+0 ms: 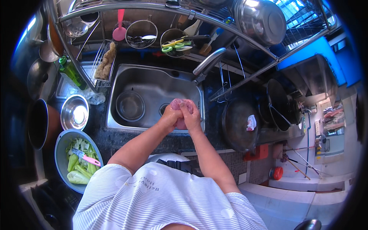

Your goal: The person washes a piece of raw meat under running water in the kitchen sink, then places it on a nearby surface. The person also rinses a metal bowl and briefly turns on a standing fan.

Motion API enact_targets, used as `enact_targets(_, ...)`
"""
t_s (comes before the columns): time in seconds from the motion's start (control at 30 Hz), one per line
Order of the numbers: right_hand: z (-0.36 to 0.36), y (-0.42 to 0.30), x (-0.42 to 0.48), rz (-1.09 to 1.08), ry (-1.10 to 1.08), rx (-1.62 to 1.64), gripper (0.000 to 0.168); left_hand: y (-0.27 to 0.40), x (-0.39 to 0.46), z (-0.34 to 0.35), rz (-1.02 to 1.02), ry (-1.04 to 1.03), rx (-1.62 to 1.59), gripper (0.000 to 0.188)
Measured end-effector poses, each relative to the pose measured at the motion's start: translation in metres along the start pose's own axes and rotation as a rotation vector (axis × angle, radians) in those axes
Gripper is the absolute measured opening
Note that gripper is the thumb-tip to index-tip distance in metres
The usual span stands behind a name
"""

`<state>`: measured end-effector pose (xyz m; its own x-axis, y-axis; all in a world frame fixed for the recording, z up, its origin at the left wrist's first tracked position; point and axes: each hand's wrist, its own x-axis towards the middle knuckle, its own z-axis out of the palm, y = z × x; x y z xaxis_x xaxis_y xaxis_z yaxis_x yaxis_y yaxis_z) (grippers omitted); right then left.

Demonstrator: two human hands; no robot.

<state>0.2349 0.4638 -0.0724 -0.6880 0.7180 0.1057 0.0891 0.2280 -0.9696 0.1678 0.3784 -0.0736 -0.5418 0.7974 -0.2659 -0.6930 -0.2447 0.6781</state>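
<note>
Both of my hands are pressed together over the front right part of a stainless steel sink point(155, 82). Between them they squeeze a pink lump, apparently raw meat point(177, 103), which bulges out above the fingers and also shows below the palms. My left hand point(171, 116) grips it from the left. From the right, my right hand point(192, 115) closes on it with the thumb across the top. The fingers hide much of the lump. Left of my hands, a round metal bowl point(130, 105) sits in the sink, and the drain point(164, 109) lies close to my left hand.
The faucet point(210, 64) reaches over the sink's back right. On the left stand a shiny metal bowl point(75, 112) and a grey basin point(59, 161) with green vegetables and a pink-handled knife point(91, 160). A metal rack point(126, 6) crosses overhead. To the right is a dark round pan point(238, 126).
</note>
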Motion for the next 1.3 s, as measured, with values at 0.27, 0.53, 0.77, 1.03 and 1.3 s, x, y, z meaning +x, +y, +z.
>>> enact_targets(0.27,0.002,0.001,-0.015,0.064,0.045,0.097,0.021,-0.002,-0.003,-0.002,-0.001,-0.072,-0.028,0.033)
enact_targets(0.53,-0.001,0.006,-0.021,-0.016,0.191,0.016,0.025,-0.01,-0.008,0.002,-0.039,-0.018,-0.017,0.037)
enact_targets(0.77,-0.017,0.009,-0.015,0.014,0.113,0.052,0.022,-0.023,-0.003,0.017,0.04,0.032,0.016,0.034)
enact_targets(1.03,-0.048,0.029,0.003,-0.02,0.034,0.075,0.022,-0.044,0.01,0.045,0.072,0.097,0.04,0.036)
enact_targets(1.3,-0.076,0.047,0.016,-0.056,-0.034,0.061,0.025,-0.069,0.025,0.063,0.16,0.151,0.011,0.03)
